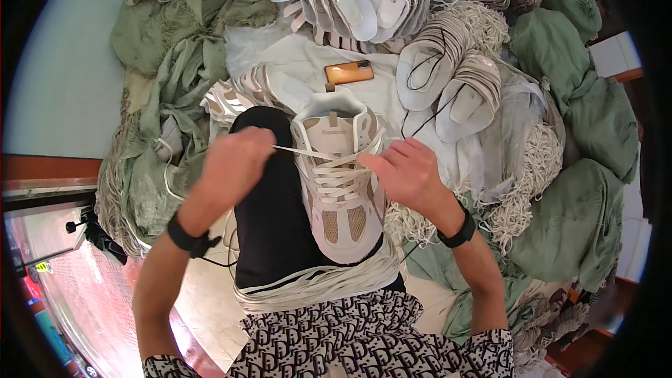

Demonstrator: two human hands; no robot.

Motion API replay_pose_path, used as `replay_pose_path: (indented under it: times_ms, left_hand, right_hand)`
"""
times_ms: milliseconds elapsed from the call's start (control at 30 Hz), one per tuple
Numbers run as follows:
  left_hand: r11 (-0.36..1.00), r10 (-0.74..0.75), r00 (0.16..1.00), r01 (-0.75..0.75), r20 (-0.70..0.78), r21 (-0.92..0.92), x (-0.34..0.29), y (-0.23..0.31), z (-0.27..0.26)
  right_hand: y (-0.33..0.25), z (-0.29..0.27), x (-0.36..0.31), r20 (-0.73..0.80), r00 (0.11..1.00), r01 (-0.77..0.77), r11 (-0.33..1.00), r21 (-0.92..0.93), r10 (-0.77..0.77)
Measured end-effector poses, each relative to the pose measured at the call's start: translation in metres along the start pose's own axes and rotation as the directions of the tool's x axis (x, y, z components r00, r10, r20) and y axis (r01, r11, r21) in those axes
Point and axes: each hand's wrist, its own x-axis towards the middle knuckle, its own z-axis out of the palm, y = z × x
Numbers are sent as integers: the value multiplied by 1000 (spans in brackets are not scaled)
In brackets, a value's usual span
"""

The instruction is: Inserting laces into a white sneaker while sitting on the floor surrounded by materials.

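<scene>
Sneaker [341, 203], beige and white, rests on the black trousers [269, 238], toe toward the person, just beyond a lace bundle [318, 290] spanning the lap. Left hand [236, 164], blurred, pinches a straight-drawn lace [297, 149] that crosses the tongue; right hand [408, 173] pinches lacing at the shoe's right side. Bulging green sacks [570, 220] occupy the right; contents are hidden. Loose laces [526, 185] heap beside clear plastic [505, 150]. Farther out, an orange phone [349, 72] lies before nested shoe uppers [360, 10].

Pale floor [206, 301], bluish panel [63, 84]; brown edging [49, 169]
</scene>
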Motion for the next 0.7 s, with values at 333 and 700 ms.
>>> replay_pose_path:
  times_ms: [333,700]
  left_hand:
    - [953,-261,961,272,-89,134,-80,-76,-17]
    - [564,-511,839,491,187,-664,-12,-22,-70]
  right_hand:
    - [31,38,-34,136,823,-512,618,597,551]
    - [69,58,-33,657,387,-902,117,416,647]
